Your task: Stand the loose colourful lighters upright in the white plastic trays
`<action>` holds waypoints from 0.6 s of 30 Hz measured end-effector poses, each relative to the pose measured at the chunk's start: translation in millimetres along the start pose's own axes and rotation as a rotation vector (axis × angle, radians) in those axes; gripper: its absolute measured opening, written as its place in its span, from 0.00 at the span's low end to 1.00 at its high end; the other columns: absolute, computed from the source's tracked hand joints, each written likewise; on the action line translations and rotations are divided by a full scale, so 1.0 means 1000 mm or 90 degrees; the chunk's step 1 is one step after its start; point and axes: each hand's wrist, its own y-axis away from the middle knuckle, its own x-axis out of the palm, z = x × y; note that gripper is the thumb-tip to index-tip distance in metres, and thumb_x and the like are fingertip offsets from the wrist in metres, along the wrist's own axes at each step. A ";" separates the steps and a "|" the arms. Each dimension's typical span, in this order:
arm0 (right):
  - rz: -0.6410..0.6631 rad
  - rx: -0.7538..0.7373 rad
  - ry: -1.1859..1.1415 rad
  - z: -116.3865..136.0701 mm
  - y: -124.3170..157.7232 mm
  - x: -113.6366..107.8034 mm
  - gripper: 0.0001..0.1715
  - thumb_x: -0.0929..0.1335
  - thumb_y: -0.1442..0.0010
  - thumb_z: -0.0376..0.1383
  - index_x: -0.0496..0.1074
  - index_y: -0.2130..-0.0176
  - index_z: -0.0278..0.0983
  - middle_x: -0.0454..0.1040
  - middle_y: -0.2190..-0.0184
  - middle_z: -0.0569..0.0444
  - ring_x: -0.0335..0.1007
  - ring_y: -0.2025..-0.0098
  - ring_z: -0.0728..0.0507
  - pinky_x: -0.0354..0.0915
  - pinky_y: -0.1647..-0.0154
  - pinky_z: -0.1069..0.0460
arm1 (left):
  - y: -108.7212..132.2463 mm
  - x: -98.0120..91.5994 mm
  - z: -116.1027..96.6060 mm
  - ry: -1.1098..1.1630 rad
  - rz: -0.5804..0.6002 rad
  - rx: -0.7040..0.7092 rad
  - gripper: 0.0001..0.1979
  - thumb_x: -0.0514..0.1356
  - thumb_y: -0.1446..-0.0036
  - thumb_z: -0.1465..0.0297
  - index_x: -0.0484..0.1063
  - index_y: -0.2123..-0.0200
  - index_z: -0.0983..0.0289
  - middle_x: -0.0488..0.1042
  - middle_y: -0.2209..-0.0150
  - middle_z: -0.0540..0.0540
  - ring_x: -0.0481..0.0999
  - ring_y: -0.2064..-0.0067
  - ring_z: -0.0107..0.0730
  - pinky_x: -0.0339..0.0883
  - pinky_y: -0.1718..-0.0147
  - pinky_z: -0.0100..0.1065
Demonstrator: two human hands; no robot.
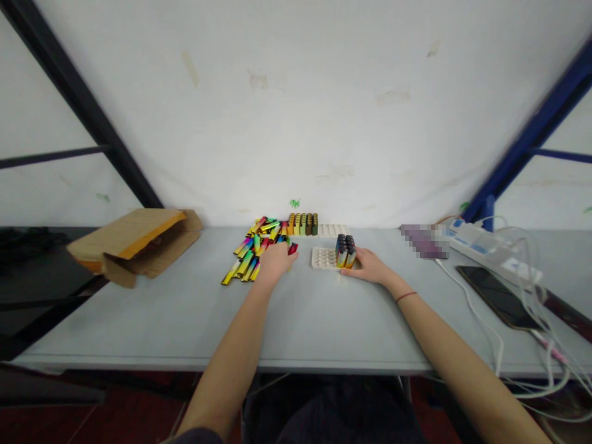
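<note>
A pile of shiny multicoloured lighters [252,253] lies on the grey table [305,320]. My left hand [276,262] rests at the pile's right edge, fingers curled round a red lighter [292,248]. My right hand [370,266] lies on the table against the right side of a white slotted tray [322,259]. Several dark lighters [345,250] stand upright in that tray. Whether the right hand's fingers grip the tray is unclear. Behind, a row of orange and green lighters [303,224] stands in a second white tray [333,230].
An open cardboard box [134,245] lies on its side at the table's left. At the right are a power strip [481,243], white cables [485,320] and a dark phone [502,297]. A white wall stands just behind the table.
</note>
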 end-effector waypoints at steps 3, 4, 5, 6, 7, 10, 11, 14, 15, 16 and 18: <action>-0.002 0.003 0.005 0.001 0.000 0.000 0.37 0.73 0.43 0.55 0.74 0.42 0.38 0.77 0.44 0.42 0.74 0.45 0.29 0.67 0.42 0.37 | -0.004 0.006 -0.005 0.283 -0.038 0.051 0.12 0.58 0.36 0.60 0.73 0.57 0.62 0.81 0.56 0.60 0.79 0.49 0.44 0.69 0.49 0.40; -0.006 0.003 0.004 0.001 0.000 0.000 0.37 0.73 0.43 0.55 0.74 0.42 0.38 0.77 0.43 0.42 0.74 0.45 0.29 0.68 0.42 0.37 | -0.004 0.008 -0.008 0.413 -0.024 0.051 0.12 0.58 0.35 0.60 0.71 0.55 0.61 0.80 0.57 0.57 0.79 0.50 0.40 0.70 0.49 0.39; -0.008 0.001 0.002 0.001 0.000 -0.001 0.37 0.73 0.44 0.55 0.74 0.42 0.38 0.77 0.44 0.42 0.74 0.45 0.29 0.68 0.42 0.37 | -0.003 0.009 -0.012 0.546 0.006 0.038 0.12 0.58 0.35 0.59 0.69 0.53 0.59 0.80 0.59 0.54 0.80 0.52 0.37 0.72 0.51 0.38; -0.010 0.000 -0.001 0.001 0.000 -0.001 0.37 0.73 0.44 0.55 0.74 0.43 0.39 0.77 0.44 0.43 0.74 0.45 0.29 0.68 0.42 0.37 | -0.002 0.011 -0.016 0.669 0.047 0.019 0.13 0.58 0.35 0.58 0.67 0.51 0.57 0.78 0.61 0.52 0.80 0.55 0.35 0.73 0.53 0.38; -0.011 -0.002 -0.003 0.001 0.000 -0.001 0.36 0.74 0.44 0.55 0.74 0.43 0.39 0.77 0.44 0.43 0.74 0.45 0.29 0.68 0.42 0.37 | 0.000 0.012 -0.020 0.772 0.092 -0.003 0.15 0.60 0.36 0.56 0.65 0.51 0.56 0.77 0.63 0.49 0.81 0.58 0.33 0.75 0.55 0.39; -0.011 -0.006 -0.010 0.001 0.000 -0.001 0.35 0.73 0.44 0.55 0.75 0.44 0.38 0.78 0.44 0.43 0.75 0.45 0.30 0.67 0.41 0.38 | 0.005 0.014 -0.030 0.929 0.167 -0.028 0.21 0.66 0.42 0.55 0.61 0.53 0.54 0.73 0.67 0.46 0.80 0.67 0.30 0.77 0.62 0.39; -0.010 -0.006 -0.011 0.001 0.000 -0.001 0.35 0.73 0.44 0.55 0.75 0.44 0.38 0.78 0.44 0.43 0.75 0.45 0.30 0.67 0.41 0.38 | 0.007 0.015 -0.033 0.944 0.171 -0.026 0.21 0.67 0.43 0.57 0.60 0.54 0.55 0.73 0.68 0.45 0.79 0.69 0.29 0.77 0.64 0.37; -0.004 -0.009 -0.010 0.001 -0.001 -0.001 0.36 0.73 0.43 0.55 0.74 0.43 0.37 0.77 0.43 0.41 0.74 0.45 0.29 0.67 0.41 0.37 | 0.008 0.017 -0.037 0.956 0.176 -0.031 0.18 0.66 0.43 0.62 0.59 0.58 0.57 0.73 0.67 0.46 0.79 0.70 0.28 0.75 0.69 0.32; -0.002 -0.010 -0.009 0.001 -0.001 -0.001 0.36 0.73 0.43 0.55 0.74 0.43 0.37 0.77 0.43 0.41 0.74 0.45 0.29 0.67 0.41 0.37 | 0.007 0.018 -0.037 0.960 0.184 -0.036 0.16 0.65 0.43 0.64 0.59 0.59 0.57 0.73 0.68 0.46 0.78 0.70 0.27 0.73 0.70 0.30; -0.002 -0.010 -0.010 0.001 -0.001 -0.001 0.36 0.73 0.43 0.55 0.74 0.43 0.37 0.77 0.43 0.41 0.74 0.44 0.29 0.67 0.41 0.37 | 0.007 0.020 -0.037 0.963 0.197 -0.038 0.15 0.65 0.43 0.64 0.60 0.60 0.57 0.72 0.69 0.45 0.78 0.71 0.26 0.71 0.72 0.28; -0.005 -0.009 -0.013 0.001 -0.001 -0.001 0.36 0.73 0.44 0.54 0.74 0.43 0.38 0.77 0.44 0.42 0.74 0.44 0.29 0.67 0.41 0.37 | 0.005 0.022 -0.037 0.973 0.228 -0.028 0.14 0.64 0.44 0.65 0.60 0.60 0.57 0.70 0.71 0.44 0.75 0.74 0.24 0.67 0.75 0.25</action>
